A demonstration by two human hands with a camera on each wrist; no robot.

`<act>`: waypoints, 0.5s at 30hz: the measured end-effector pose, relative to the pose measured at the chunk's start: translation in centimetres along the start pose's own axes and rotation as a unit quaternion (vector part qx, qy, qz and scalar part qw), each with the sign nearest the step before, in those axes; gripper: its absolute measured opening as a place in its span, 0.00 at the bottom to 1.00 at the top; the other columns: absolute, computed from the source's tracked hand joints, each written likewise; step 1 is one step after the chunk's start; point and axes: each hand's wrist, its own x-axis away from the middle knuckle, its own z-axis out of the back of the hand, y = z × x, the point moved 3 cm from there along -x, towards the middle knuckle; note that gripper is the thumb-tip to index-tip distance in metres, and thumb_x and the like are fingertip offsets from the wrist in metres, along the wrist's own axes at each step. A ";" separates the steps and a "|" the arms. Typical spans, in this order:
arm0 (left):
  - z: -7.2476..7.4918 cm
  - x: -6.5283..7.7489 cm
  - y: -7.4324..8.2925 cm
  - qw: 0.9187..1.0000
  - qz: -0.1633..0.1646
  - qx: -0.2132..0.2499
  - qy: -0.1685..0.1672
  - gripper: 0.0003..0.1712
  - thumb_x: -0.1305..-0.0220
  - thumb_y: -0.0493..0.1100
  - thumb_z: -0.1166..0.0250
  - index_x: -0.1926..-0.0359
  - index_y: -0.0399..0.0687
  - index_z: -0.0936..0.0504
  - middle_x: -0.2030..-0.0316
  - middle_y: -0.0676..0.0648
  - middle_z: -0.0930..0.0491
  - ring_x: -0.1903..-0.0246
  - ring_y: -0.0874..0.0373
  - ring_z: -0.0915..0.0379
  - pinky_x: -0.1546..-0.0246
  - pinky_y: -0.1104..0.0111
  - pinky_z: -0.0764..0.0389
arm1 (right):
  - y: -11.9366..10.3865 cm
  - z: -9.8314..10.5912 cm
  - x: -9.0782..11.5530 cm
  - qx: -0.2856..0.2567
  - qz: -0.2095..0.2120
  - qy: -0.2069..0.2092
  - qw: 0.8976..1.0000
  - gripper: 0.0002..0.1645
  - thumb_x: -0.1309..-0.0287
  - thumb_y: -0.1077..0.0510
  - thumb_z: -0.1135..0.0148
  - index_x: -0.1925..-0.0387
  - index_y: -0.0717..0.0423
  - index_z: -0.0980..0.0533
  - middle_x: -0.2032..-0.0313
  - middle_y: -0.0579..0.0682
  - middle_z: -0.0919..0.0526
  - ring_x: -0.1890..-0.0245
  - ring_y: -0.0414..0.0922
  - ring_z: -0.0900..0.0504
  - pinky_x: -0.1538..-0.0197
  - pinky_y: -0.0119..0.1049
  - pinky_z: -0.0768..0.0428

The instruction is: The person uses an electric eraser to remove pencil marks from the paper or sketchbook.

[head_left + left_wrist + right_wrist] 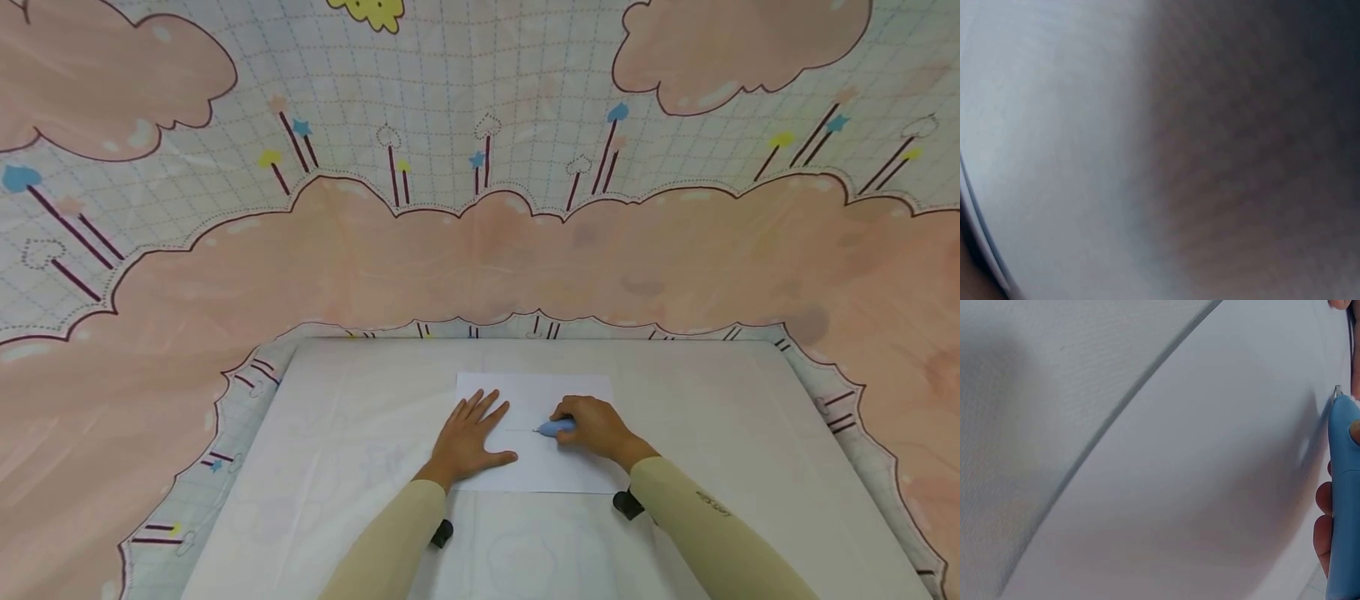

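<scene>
A white sheet of paper (536,475) lies on the white-covered table. My left hand (467,442) rests on its left part with fingers spread and thumb out. In my right hand (600,429) I grip a light blue utility knife (557,427), its tip pointing left over the middle of the paper. The right wrist view shows the thick blue body of the knife (1344,500) with a small metal tip and fingers curled round it. A thin, faint line runs leftward on the sheet from the tip. The left wrist view is too blurred to show the hand clearly.
The white table (337,433) extends around the sheet on all sides. A cloud-patterned cloth (480,267) hangs behind it and continues along both sides. Small black devices, such as the one by the right wrist (627,504), sit under both sleeves.
</scene>
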 end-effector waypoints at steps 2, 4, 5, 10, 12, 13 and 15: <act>0.0 0.0 0.1 1.000 0.000 0.002 0.003 0.53 0.43 0.81 0.50 0.23 0.64 0.47 0.22 0.56 0.56 0.22 0.53 0.65 0.24 0.53 0.58 | 0.0 0.0 -0.2 -0.001 0.003 0.000 1.000 0.14 0.52 0.57 0.24 0.61 0.53 0.15 0.61 0.43 0.15 0.59 0.42 0.18 0.46 0.45 0.19; 0.1 -0.1 0.1 1.000 0.000 0.001 0.004 0.53 0.43 0.81 0.50 0.23 0.64 0.47 0.22 0.56 0.56 0.22 0.54 0.65 0.24 0.53 0.58 | 0.0 -0.1 -0.3 -0.003 0.006 0.000 1.000 0.14 0.51 0.56 0.24 0.61 0.53 0.15 0.61 0.43 0.15 0.58 0.42 0.18 0.46 0.45 0.19; 0.1 -0.1 0.1 1.000 0.000 0.001 0.003 0.53 0.43 0.81 0.50 0.23 0.64 0.47 0.22 0.56 0.56 0.22 0.54 0.65 0.24 0.53 0.58 | 0.0 -0.1 -0.4 -0.004 0.008 0.000 1.000 0.14 0.51 0.56 0.24 0.61 0.53 0.15 0.61 0.43 0.15 0.59 0.42 0.18 0.46 0.45 0.19; 0.3 -0.2 0.2 1.000 0.000 0.002 0.004 0.52 0.43 0.80 0.48 0.23 0.63 0.46 0.22 0.55 0.55 0.22 0.53 0.64 0.24 0.53 0.57 | -0.1 -0.3 -0.7 0.002 0.009 0.001 1.000 0.13 0.52 0.57 0.24 0.62 0.52 0.15 0.62 0.42 0.15 0.60 0.41 0.18 0.48 0.44 0.18; 0.3 -0.2 0.3 1.000 0.000 0.003 0.004 0.53 0.43 0.80 0.48 0.23 0.63 0.46 0.22 0.55 0.55 0.22 0.53 0.64 0.24 0.53 0.56 | -0.2 -0.4 -0.8 0.004 0.012 0.002 1.000 0.13 0.52 0.56 0.24 0.62 0.53 0.15 0.62 0.42 0.15 0.60 0.41 0.18 0.49 0.44 0.18; 0.3 -0.3 0.3 1.000 0.000 0.003 0.006 0.53 0.43 0.79 0.48 0.23 0.62 0.46 0.22 0.54 0.54 0.22 0.52 0.64 0.24 0.53 0.56 | -0.2 -0.4 -0.9 0.005 0.016 0.002 1.000 0.13 0.52 0.56 0.24 0.62 0.53 0.15 0.62 0.42 0.15 0.61 0.41 0.18 0.49 0.43 0.18; 0.3 -0.3 0.2 1.000 0.002 0.003 0.001 0.53 0.43 0.80 0.48 0.23 0.63 0.47 0.22 0.55 0.55 0.22 0.53 0.65 0.24 0.53 0.57 | -0.3 -0.5 -1.0 0.006 0.022 0.003 1.000 0.13 0.52 0.56 0.24 0.62 0.53 0.15 0.62 0.43 0.15 0.61 0.41 0.18 0.50 0.43 0.17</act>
